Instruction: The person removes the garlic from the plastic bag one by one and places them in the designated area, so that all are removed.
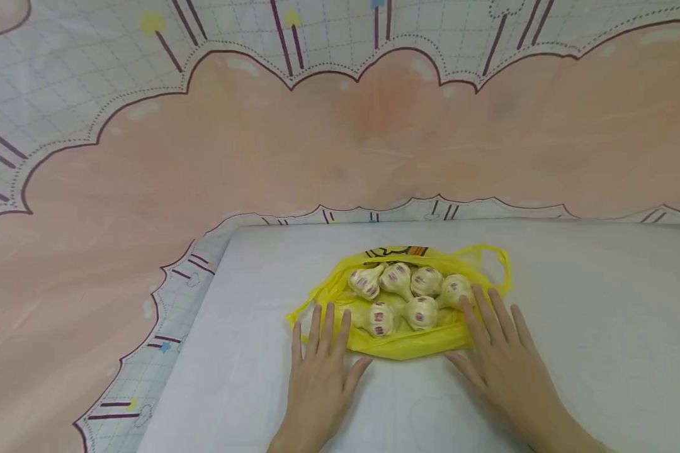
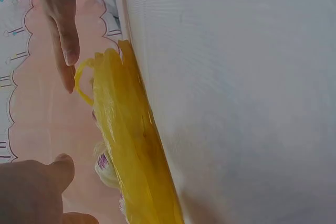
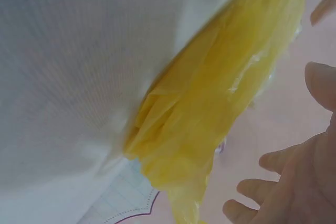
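Note:
A yellow plastic bag (image 1: 425,347) lies on the white table with its mouth spread wide. Several garlic bulbs (image 1: 381,319), whitish with purple streaks, sit together inside it. My left hand (image 1: 318,384), palm down with fingers straight, overlaps the bag's near left edge in the head view. On the other side, my right hand (image 1: 507,362) has its fingers spread, their tips over the bag's right end and beside a garlic bulb (image 1: 456,289). Both hands hold nothing. From the right side, the right wrist view shows the bag's wall (image 3: 210,93) bulging beside the right hand (image 3: 299,182).
The white table (image 1: 612,327) extends on both sides of the bag. A bag handle loop (image 1: 507,267) sticks out at the right end. Behind and to the left hangs a peach cloth (image 1: 249,145) with cloud outlines and a checked pattern.

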The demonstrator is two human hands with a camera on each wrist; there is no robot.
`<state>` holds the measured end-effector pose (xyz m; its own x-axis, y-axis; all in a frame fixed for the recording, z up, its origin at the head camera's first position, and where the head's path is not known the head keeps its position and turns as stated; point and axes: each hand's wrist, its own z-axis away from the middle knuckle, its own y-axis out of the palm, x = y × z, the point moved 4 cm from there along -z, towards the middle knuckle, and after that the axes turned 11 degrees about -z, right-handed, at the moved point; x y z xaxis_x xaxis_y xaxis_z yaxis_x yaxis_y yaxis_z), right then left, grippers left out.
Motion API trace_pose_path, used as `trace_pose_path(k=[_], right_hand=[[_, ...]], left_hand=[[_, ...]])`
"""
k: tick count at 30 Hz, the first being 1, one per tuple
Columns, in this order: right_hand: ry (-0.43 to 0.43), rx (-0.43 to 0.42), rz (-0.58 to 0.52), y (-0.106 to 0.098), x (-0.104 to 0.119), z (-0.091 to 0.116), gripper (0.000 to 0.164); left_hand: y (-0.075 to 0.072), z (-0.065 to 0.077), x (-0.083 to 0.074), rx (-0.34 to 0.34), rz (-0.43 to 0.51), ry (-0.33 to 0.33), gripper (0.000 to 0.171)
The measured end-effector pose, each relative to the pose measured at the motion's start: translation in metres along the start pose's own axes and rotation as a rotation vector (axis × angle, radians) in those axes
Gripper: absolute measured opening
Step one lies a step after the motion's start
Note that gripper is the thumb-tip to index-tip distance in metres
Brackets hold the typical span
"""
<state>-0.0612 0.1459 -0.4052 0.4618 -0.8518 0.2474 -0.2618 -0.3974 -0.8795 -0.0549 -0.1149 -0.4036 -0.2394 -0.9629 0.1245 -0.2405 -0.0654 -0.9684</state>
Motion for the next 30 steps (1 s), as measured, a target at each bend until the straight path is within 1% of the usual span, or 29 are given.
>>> trace_pose_path(k=[5,9,15,18,23,27,30], right_hand=[[-0.032,-0.027,-0.009,-0.001,0.000,-0.004,0.082],[-0.050,-0.035,-0.018,-0.004,-0.001,-0.007,0.083],[-0.028,-0.007,-0.023,-0.006,-0.001,-0.013,0.085],[-0.026,-0.010,-0.028,-0.007,0.000,-0.016,0.084],[-0.025,-0.011,-0.070,-0.009,-0.001,-0.021,0.081],[-0.025,-0.011,-0.105,-0.009,-0.002,-0.024,0.078],[-0.043,-0.033,-0.116,-0.009,-0.002,-0.028,0.077]], left_hand=[[-0.002,0.000,0.003,0.012,0.000,-0.013,0.072],[-0.003,0.000,0.006,-0.011,0.004,-0.017,0.070],[-0.004,-0.002,0.009,-0.033,0.032,-0.023,0.068],[-0.005,-0.004,0.010,-0.038,0.047,-0.032,0.067],[-0.006,-0.006,0.012,-0.049,0.087,-0.040,0.065],[-0.007,-0.009,0.015,-0.077,0.109,-0.046,0.063],[-0.007,-0.011,0.017,-0.104,0.127,-0.055,0.061]])
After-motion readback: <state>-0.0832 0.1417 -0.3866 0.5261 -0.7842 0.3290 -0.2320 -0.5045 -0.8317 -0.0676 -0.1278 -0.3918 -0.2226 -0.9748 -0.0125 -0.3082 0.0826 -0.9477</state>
